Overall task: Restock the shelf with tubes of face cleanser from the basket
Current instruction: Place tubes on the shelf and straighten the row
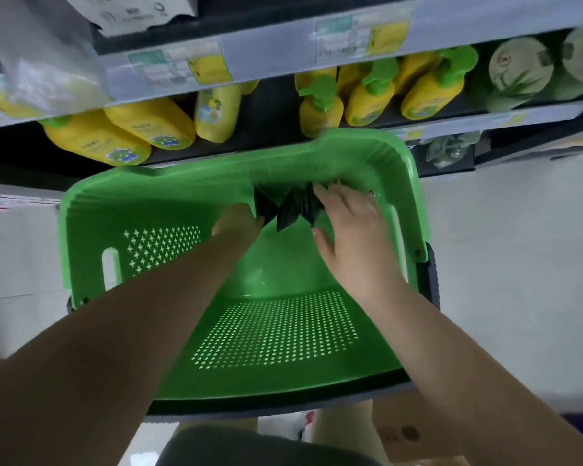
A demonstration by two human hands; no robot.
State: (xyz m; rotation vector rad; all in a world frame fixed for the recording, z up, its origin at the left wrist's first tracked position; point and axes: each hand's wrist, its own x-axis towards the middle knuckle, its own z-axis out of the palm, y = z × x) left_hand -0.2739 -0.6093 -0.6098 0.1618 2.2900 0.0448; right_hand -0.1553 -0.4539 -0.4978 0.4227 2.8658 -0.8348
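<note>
From the head view, both arms reach down into a green basket (91, 230) that sits on the floor against the shelf (276, 105). A few black tubes (288, 210) lie bunched at the basket's far wall, right of its middle. The left hand (238, 222) is at the left end of the bunch, fingers curled at the nearest tube; it is blurred, so I cannot tell whether it really grips it. The right hand (349, 223) lies over the right end with fingers spread and fairly straight, touching the tubes, not closed round any. On the shelf behind stand yellow bottles (320, 109) with green pumps, others lying tipped to the left.
</note>
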